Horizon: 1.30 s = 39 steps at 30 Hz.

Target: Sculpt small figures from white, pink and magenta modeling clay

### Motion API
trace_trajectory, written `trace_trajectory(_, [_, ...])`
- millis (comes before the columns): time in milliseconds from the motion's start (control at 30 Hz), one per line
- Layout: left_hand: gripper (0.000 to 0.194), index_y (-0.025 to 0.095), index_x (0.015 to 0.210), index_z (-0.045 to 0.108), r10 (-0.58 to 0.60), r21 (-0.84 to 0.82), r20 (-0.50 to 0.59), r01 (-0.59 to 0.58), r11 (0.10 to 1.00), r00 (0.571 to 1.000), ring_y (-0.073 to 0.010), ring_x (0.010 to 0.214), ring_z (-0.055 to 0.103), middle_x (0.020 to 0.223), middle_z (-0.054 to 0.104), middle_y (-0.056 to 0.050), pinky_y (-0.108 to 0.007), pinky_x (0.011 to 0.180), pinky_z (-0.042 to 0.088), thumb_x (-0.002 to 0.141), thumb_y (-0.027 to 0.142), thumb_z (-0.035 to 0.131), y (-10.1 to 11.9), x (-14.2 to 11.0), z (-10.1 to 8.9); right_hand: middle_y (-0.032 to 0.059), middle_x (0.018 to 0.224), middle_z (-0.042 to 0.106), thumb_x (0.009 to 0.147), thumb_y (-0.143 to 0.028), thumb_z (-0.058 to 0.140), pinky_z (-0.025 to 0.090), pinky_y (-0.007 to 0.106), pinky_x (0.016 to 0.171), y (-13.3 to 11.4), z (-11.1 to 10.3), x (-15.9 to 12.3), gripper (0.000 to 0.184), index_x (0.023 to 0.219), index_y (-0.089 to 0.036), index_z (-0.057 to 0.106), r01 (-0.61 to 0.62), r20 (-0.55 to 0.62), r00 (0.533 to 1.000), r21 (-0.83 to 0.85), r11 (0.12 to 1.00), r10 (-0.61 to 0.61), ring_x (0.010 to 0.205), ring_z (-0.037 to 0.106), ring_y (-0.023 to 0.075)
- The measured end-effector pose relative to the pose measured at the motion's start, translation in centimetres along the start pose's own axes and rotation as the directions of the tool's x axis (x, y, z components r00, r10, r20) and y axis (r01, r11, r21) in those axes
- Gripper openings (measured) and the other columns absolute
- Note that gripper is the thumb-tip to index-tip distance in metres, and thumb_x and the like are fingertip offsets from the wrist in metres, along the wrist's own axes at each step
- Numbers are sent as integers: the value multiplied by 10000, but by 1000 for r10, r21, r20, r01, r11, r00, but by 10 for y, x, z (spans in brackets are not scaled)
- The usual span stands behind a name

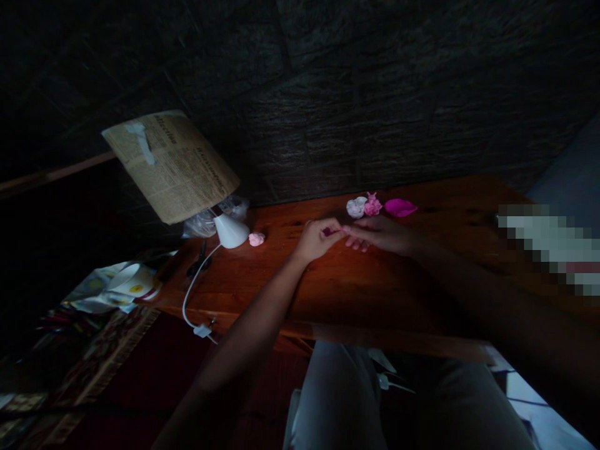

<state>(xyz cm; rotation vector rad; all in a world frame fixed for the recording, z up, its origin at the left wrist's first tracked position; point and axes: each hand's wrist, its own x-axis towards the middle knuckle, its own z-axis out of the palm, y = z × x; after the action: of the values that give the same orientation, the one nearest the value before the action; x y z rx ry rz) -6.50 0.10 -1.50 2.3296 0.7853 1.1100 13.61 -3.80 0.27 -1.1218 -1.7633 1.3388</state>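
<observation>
Dimly lit, the head view shows a wooden worktop with its back edge along a dark, block-patterned wall. A lamp with a newsprint shade and white base stands near the left edge, a pale pink lump just beside it; a patterned rug lies below that side.

Between front and back edges, right of the worktop's middle, the left hand and right hand meet at the fingertips: left thumb and forefinger drawn together, right thumb extended, its other fingers loosely bent. A pink speck shows where they meet; I cannot tell whether it is gripped, or its axis.

Just behind the right hand, near the back edge, sit a whitish rosette, a pink flower shape and a magenta petal shape, its long axis roughly along that edge, pointed tip toward the right edge.
</observation>
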Motion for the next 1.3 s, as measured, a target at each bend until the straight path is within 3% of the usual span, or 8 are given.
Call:
trace_trajectory(167, [282, 159, 725, 620, 29, 46, 62, -32, 998, 998, -101, 615, 520, 664, 619, 8, -223, 573, 398, 926, 352, 579, 3, 0, 0, 68, 789, 749, 839, -571, 689, 565, 278, 635, 2, 0, 2, 396, 784, -179, 720, -5, -22, 1000, 14, 1000, 5, 651, 659, 135])
trace_trajectory(333, [236, 160, 841, 697, 59, 41, 64, -61, 997, 996, -106, 641, 567, 733, 692, -14, -227, 607, 437, 937, 339, 576, 0, 0, 2, 64, 772, 750, 822, -620, 681, 565, 263, 611, 7, -2, 5, 441, 785, -182, 725, 4, -25, 1000, 33, 999, -3, 640, 661, 132])
trace_trajectory(733, [215, 156, 972, 752, 34, -2, -8, -34, 999, 999, -109, 649, 605, 789, 749, -41, -227, 625, 463, 888, 338, 672, -4, -1, 5, 71, 826, 764, 892, -424, 678, 582, 255, 615, 14, -3, 8, 249, 855, -180, 713, -5, -33, 999, 77, 997, 8, 674, 681, 134])
trace_trajectory(967, [216, 152, 1009, 759, 40, -22, 57, -39, 999, 998, -116, 672, 636, 860, 777, -65, -239, 641, 496, 881, 304, 674, -2, -1, 4, 70, 844, 762, 899, -332, 659, 580, 246, 620, 12, -5, 5, 175, 840, -185, 732, -15, -35, 999, 83, 996, 18, 705, 684, 136])
trace_trajectory(1133, [225, 151, 1053, 754, 40, -70, 75, -35, 997, 996, -145, 772, 696, 962, 788, -87, -277, 733, 548, 914, 280, 634, -3, 0, 5, 86, 915, 766, 886, -262, 655, 594, 279, 672, 15, -9, 5, 135, 931, -182, 755, -39, -59, 997, 56, 998, 42, 759, 696, 155])
trace_trajectory(1300, [224, 155, 1059, 757, 60, -27, 57, -59, 998, 997, -143, 750, 683, 945, 785, -87, -277, 707, 531, 925, 280, 628, -4, 0, 4, 88, 925, 767, 911, -311, 640, 587, 272, 655, 15, -9, 5, 178, 979, -186, 748, -43, -78, 996, 86, 995, 50, 746, 689, 151])
